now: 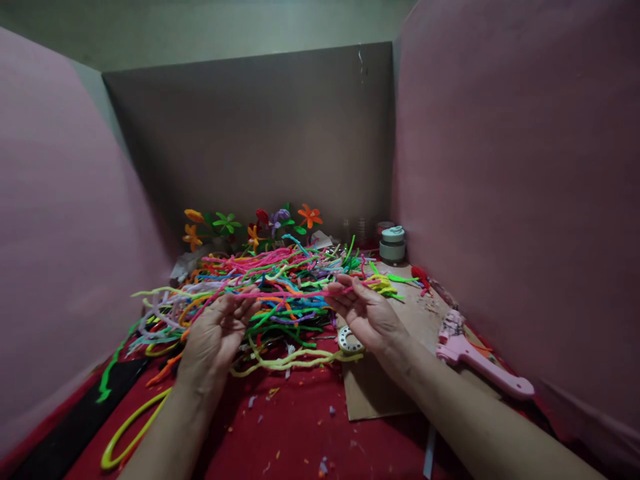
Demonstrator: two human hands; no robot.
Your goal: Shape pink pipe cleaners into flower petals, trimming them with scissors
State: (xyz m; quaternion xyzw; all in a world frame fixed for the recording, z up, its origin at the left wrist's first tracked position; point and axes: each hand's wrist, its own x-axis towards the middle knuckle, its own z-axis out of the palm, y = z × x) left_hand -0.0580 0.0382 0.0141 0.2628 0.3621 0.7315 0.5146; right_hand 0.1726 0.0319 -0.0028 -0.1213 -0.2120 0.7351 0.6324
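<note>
A pink pipe cleaner [290, 294] is stretched level between my two hands. My left hand [220, 333] pinches it near its left end, the thumb on top. The other end lies between the thumb and fingers of my right hand [367, 313]. Just behind and below it spreads a tangled heap of pipe cleaners [280, 260] in pink, green, blue, orange and other colours. Several pale yellow pipe cleaners [295, 361] lie in front of the heap. Partly under my right hand is a white ring-shaped object [349, 340] with holes around it.
Finished pipe-cleaner flowers [270, 223] stand at the back. A lidded jar [393, 245] sits behind the cardboard sheet [375, 393]. A pink glue gun [480, 363] lies at the right. Scraps dot the red cloth [280, 427]. Pink side panels [515, 187] and a grey back panel [255, 140] enclose the space.
</note>
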